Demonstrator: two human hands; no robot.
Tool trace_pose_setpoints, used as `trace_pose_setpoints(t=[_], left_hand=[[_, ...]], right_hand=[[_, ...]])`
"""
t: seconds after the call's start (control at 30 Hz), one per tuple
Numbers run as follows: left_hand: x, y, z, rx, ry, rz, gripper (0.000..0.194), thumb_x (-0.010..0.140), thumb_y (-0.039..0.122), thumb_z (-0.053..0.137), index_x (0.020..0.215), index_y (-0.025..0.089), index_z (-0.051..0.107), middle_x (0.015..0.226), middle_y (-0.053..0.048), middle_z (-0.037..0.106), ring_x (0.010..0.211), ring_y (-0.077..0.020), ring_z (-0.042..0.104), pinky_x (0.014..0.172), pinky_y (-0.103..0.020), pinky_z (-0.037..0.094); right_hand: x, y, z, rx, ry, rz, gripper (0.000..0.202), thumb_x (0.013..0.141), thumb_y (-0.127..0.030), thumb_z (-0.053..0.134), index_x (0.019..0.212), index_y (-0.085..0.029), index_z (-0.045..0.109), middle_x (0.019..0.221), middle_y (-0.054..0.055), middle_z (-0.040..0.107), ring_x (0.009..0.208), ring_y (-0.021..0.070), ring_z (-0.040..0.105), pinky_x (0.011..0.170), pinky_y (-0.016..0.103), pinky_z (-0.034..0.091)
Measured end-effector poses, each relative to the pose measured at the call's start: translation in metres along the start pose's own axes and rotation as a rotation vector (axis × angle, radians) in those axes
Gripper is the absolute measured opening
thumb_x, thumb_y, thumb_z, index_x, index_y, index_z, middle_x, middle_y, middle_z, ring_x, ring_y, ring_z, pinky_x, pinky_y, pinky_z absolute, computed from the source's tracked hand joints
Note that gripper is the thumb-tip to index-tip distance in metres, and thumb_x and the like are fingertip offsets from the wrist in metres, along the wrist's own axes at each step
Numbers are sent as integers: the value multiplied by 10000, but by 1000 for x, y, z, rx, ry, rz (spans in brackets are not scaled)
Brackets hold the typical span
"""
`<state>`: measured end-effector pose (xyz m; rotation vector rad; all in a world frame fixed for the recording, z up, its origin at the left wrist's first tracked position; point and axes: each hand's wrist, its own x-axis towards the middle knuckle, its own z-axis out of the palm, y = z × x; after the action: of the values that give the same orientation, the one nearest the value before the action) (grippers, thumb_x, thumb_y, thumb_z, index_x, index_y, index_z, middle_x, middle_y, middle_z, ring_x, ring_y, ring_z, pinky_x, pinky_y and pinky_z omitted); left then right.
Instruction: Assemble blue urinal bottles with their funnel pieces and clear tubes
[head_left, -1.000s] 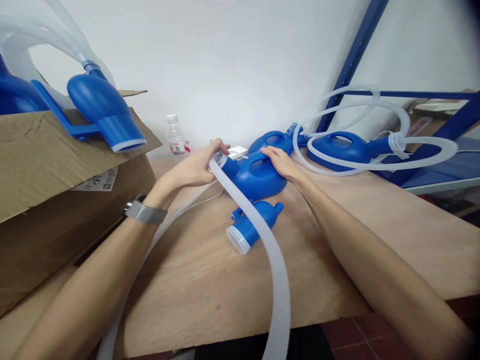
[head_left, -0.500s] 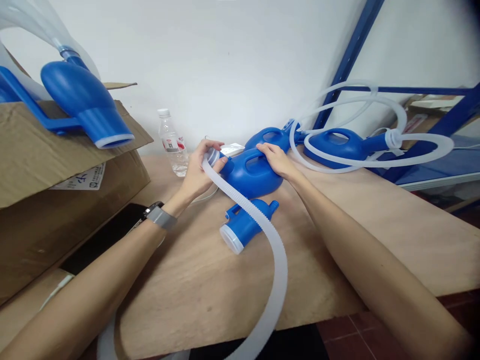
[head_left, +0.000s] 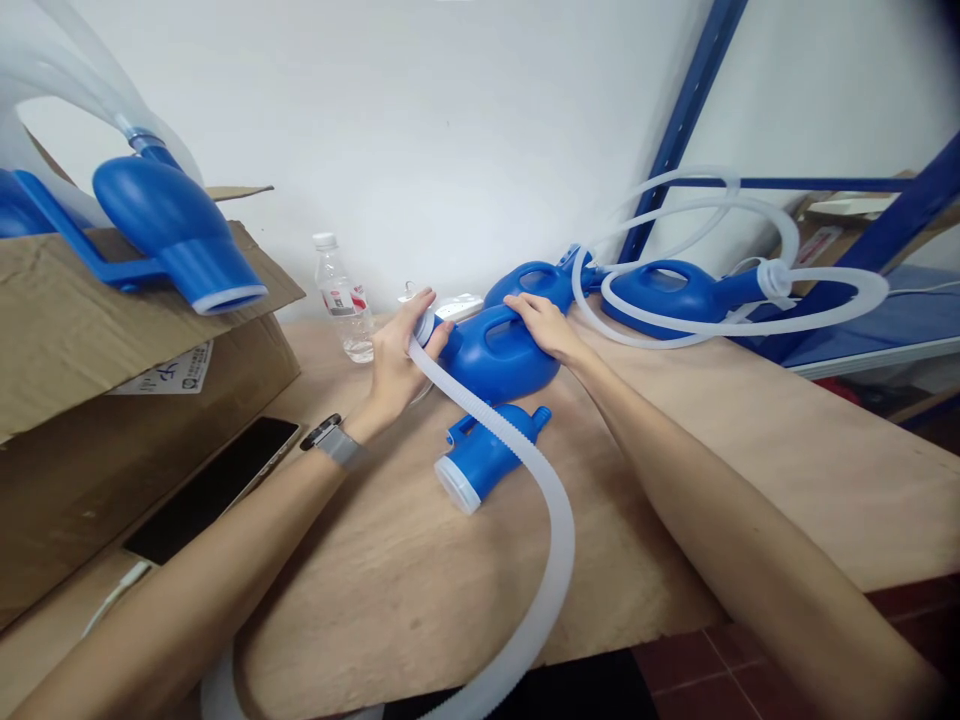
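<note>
A blue plastic bottle (head_left: 499, 365) with a loop handle lies on the wooden table, its neck pointing left. My left hand (head_left: 403, 350) is closed round the white cap (head_left: 424, 328) at that neck, where a white corrugated hose (head_left: 551, 490) starts and curves down past the table's front edge. Fingers of my right hand (head_left: 544, 325) grip the bottle's handle from the right. Just in front of the bottle lies a smaller blue spouted piece (head_left: 491, 455) with a whitish rim, the hose passing over it.
Left stands an open cardboard box (head_left: 150, 420) with blue bottles on top; a black phone (head_left: 214, 490) lies beside it. A clear water bottle (head_left: 345, 300) stands by the wall. Behind right are more blue bottles (head_left: 660, 300) with coiled hoses and a blue metal rack (head_left: 675, 130).
The view has shifted slightly, and more of the phone shows. My left hand has turned a little on the cap; my right hand keeps its hold on the handle.
</note>
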<state>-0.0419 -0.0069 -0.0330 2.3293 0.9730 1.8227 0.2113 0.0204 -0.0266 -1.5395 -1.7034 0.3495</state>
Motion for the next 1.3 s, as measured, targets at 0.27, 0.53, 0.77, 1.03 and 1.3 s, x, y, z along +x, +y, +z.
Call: trace_pose_setpoints(t=[0.27, 0.53, 0.77, 1.03, 1.3], left_hand=[[7, 8, -15, -27, -149, -106, 396, 935, 412, 678, 1286, 229, 663, 1436, -112, 682, 1328, -296, 641, 1160, -513, 471], [64, 0, -72, -286, -793, -238, 787, 727, 455, 889, 1451, 310, 614, 1536, -124, 597, 1394, -361, 580, 1085, -483, 550], [77, 4, -79, -444, -653, -474, 379, 826, 419, 795, 1180, 285, 784, 1310, -127, 756, 1218, -349, 711, 1053, -531, 576], [84, 40, -25, 4, -671, -435, 360, 851, 537, 662, 760, 219, 803, 863, -80, 822, 826, -281, 732, 725, -372, 551], [81, 36, -22, 113, -635, -309, 107, 719, 304, 687, 722, 233, 767, 713, -39, 753, 646, -227, 650, 559, -332, 461]], right_hand=[[-1, -2, -1, 64, 37, -1, 502, 954, -692, 420, 748, -248, 528, 777, -4, 635, 828, 224, 582, 793, 309, 399], [0, 3, -4, 95, 0, -39, 513, 953, -704, 416, 754, -244, 523, 792, -12, 617, 831, 217, 571, 804, 310, 404], [-1, 2, -4, 123, -13, -50, 495, 957, -676, 428, 787, -241, 594, 844, 2, 671, 896, 232, 602, 858, 315, 424], [-2, 1, -5, 120, -4, -55, 495, 957, -682, 443, 819, -245, 630, 911, 12, 707, 936, 241, 625, 884, 320, 439], [1, 7, -3, 135, -10, -65, 498, 962, -680, 426, 791, -243, 592, 874, -3, 671, 905, 228, 608, 889, 319, 423]])
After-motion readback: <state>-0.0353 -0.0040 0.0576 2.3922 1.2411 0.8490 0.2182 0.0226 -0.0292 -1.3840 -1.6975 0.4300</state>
